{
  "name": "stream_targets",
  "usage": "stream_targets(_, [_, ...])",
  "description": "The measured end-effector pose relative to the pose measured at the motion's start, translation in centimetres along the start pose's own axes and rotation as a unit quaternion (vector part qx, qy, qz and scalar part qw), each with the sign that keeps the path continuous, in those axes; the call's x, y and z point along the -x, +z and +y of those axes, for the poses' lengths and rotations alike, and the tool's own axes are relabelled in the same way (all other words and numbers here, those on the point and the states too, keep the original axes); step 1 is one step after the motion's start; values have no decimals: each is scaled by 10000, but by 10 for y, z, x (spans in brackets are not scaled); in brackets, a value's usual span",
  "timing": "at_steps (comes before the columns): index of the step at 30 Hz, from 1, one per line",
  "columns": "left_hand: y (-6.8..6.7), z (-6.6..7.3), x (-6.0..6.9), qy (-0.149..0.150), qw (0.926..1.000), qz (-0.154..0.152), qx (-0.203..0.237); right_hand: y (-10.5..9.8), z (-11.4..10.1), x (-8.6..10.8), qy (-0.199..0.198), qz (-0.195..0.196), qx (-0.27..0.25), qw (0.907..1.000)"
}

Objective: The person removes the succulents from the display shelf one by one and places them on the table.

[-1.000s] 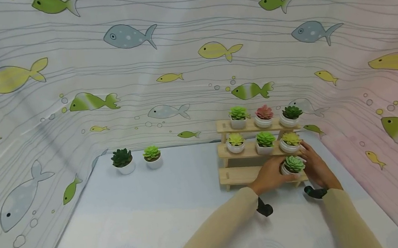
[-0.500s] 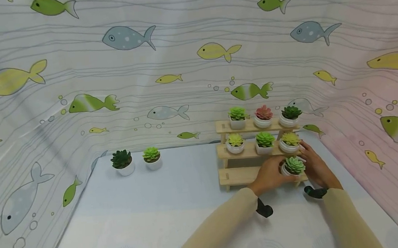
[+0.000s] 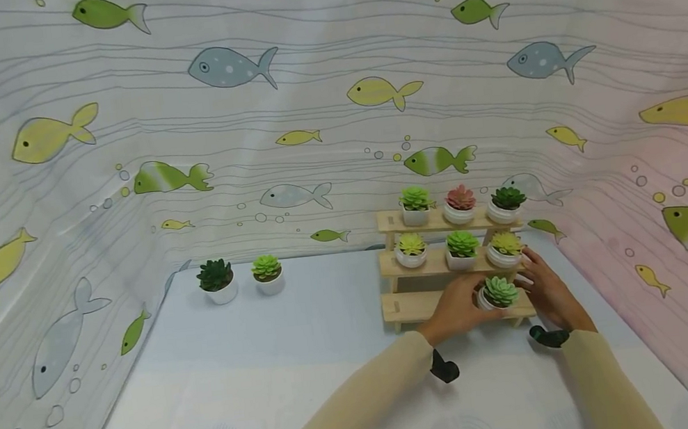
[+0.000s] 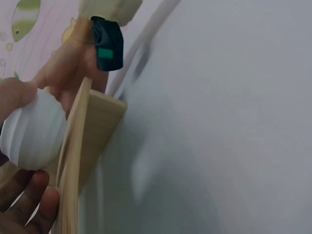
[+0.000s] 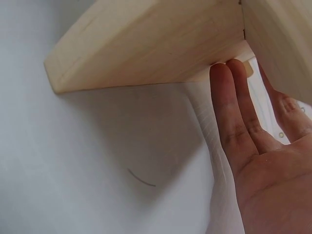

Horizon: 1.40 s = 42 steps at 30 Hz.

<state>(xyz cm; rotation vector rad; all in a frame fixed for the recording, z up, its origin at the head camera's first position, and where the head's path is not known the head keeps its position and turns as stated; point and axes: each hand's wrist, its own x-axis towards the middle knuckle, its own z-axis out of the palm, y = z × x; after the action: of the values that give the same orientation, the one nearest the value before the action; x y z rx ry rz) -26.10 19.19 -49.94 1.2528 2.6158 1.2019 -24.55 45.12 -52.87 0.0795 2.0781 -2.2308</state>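
Note:
My left hand (image 3: 455, 309) grips a pale green potted succulent (image 3: 500, 291) at the right part of the bottom shelf of a three-tier wooden stand (image 3: 410, 305). In the left wrist view, thumb and fingers surround its ribbed white pot (image 4: 36, 134), close to the wooden board; whether it rests on the board I cannot tell. At the stand's right side is my right hand (image 3: 550, 291). The right wrist view shows this hand (image 5: 278, 180) with fairly straight fingers, their tips touching the wood (image 5: 146, 44).
On the top shelf stand a bright green succulent (image 3: 415, 201), a pink one (image 3: 459, 201) and a dark green one (image 3: 508, 200). The middle shelf bears yellow (image 3: 412, 246), green (image 3: 462, 245) and yellowish (image 3: 505, 246) ones. Two more potted succulents (image 3: 217, 281) (image 3: 268, 275) stand at the table's back left.
My left hand has shifted the pale green succulent slightly left along the bottom shelf. The right hand stays at the stand's right side. The head view has moved a little.

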Motion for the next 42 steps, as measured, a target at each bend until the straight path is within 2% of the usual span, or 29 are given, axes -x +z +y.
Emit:
stream_targets(4, [-5,-2,9,-42,10000,-47,-7,-1,2,2,-46,-10,159,9999])
stream_targets(10, [-17,-7,25,-104,9998,-22,139,-3,4,3,-89,-124,83,9998])
stream_targets(28, [-58,-38,57,-229,9994,184,203,-3,4,1,8,-60,123,9999])
stream_targets(36, [-74,-52,67,-112,9959,361,828,-4,4,0,-22,-123,16,9999])
stream_targets(42, [-87,-62,75,-316,9933,498,993,-3,3,0,12,-107,-66,9999])
